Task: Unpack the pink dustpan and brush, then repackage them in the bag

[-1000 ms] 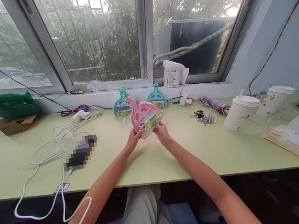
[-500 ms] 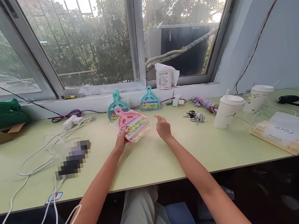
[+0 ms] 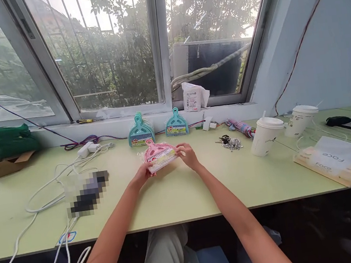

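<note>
Between my hands is a pink mini dustpan and brush set (image 3: 162, 155) in clear wrapping, its handle loop pointing away from me and its printed label facing up. My left hand (image 3: 142, 175) grips its left lower corner. My right hand (image 3: 188, 155) pinches its right edge with thumb and fingers. Behind it, a stack of teal dustpan sets (image 3: 140, 131) leans against the wall under the window. One more teal dustpan set (image 3: 176, 122) leans there a little to the right.
Left: white cables (image 3: 42, 207), a pixelated dark object (image 3: 89, 193), a cardboard box (image 3: 4, 165) and a green bag (image 3: 3, 141). Right: keys (image 3: 231, 143), a folded umbrella (image 3: 241, 126), two lidded cups (image 3: 263, 136) (image 3: 301, 120) and a tissue pack (image 3: 330, 162). A yellow cutter (image 3: 84, 120) lies on the sill.
My right hand has moved left and taken hold of the pink set's right edge. The set is now tilted flatter in both hands. The view has tipped slightly upward.
</note>
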